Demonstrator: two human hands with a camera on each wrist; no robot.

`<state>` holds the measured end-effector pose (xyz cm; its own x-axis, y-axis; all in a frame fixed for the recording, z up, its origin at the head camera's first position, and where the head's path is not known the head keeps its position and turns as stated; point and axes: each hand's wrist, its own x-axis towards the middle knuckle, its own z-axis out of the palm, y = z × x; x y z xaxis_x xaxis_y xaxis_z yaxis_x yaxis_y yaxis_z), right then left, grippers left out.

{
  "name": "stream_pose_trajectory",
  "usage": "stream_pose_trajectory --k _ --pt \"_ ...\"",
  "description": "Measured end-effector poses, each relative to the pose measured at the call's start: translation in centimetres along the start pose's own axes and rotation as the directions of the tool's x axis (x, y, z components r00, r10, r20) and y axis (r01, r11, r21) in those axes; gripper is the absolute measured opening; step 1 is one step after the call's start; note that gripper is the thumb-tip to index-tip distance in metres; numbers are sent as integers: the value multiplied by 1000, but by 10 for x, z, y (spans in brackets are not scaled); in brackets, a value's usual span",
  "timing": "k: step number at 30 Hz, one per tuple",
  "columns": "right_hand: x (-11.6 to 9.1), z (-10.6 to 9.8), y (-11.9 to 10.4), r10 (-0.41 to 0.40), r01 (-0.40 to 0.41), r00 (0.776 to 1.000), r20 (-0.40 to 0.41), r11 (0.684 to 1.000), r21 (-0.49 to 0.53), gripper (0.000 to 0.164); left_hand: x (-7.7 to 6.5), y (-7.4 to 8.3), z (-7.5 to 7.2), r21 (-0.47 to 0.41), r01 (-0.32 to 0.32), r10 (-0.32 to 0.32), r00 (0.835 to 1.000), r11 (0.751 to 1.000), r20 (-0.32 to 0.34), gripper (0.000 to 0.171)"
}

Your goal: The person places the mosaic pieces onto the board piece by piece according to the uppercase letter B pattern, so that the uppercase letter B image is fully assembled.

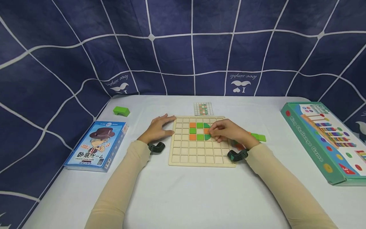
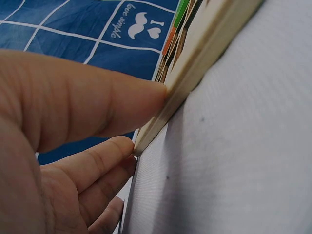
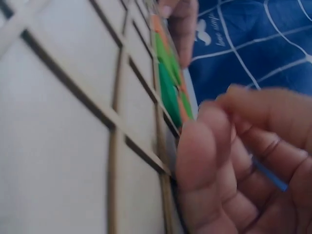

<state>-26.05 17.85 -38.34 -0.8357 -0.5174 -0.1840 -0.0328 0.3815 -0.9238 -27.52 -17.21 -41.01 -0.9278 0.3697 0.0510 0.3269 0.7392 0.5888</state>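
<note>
A wooden grid board (image 1: pixel 184 151) lies on the table with small orange and green square tiles (image 1: pixel 193 125) and rounded dark green tiles (image 1: pixel 207 137) set in its upper middle. My left hand (image 1: pixel 158 128) touches the board's left edge, thumb and fingers extended; the left wrist view shows the thumb (image 2: pixel 117 105) right against the wooden edge. Over the board's right part, my right hand (image 1: pixel 226 130) has its fingers bent, the tips right at an orange tile (image 1: pixel 206 131). In the right wrist view its thumb (image 3: pixel 195 151) meets the index finger; I cannot tell whether a piece is pinched there.
Behind the board lies a small pattern card (image 1: pixel 203 109). Loose green pieces (image 1: pixel 258 137) lie beside the right forearm. A blue game box (image 1: pixel 97 146) and a green block (image 1: pixel 121 111) are at left, a large ring game box (image 1: pixel 328 140) at right.
</note>
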Motion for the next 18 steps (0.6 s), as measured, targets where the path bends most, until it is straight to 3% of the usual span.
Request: stream_pose_trajectory --k 4,13,18 --pt "-8 -11 1 -12 12 1000 10 997 70 27 0 0 0 4 -1 1 1000 1000 3 73" --pt "-36 -44 7 11 -1 993 -118 997 79 36 -1 2 -1 9 5 -5 1000 1000 5 72" --pt "-50 -60 14 27 -9 984 -176 995 103 31 -1 2 -1 2 3 -3 1000 1000 5 71"
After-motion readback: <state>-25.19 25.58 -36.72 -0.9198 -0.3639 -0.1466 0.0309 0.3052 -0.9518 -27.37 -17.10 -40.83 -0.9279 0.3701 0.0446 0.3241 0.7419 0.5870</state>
